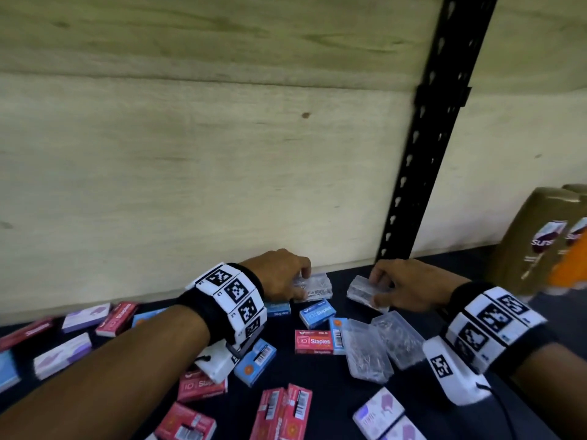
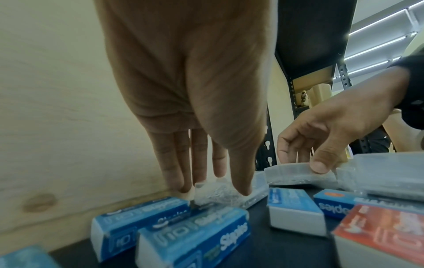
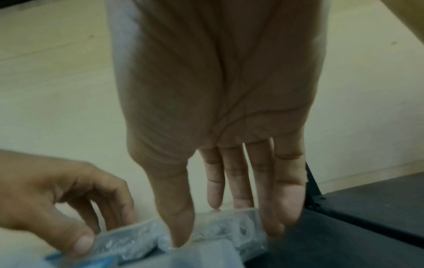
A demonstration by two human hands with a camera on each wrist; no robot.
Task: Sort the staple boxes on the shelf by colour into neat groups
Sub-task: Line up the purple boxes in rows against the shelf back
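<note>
- As both arms reach to the back of the dark shelf (image 1: 451, 268), the left hand (image 1: 279, 274) pinches one clear staple box (image 1: 313, 287) between thumb and fingertips, hard against the pale wooden back panel (image 1: 190, 154) at about 12 o'clock.
- The right hand (image 1: 409, 287) grips a second clear box (image 1: 365, 292) at 1 o'clock, thumb on its near edge, fingers curled over the far side; the two boxes sit near each other, not touching.
- The step in hand looks to be gathering the clear boxes into one group along the back; the next move would call for bringing the pair flush, side by side.
- Two more clear boxes (image 1: 381, 344) lie at 3 o'clock, just in front of the right wrist, seemingly next in line.
- Blue boxes (image 1: 317, 312) sit just before the left hand's fingers; red boxes (image 1: 313, 341) and lilac boxes (image 1: 62, 354) lie scattered from 6 to 9 o'clock, unsorted.
- Both wrists are bent down, palms facing the shelf.
</note>
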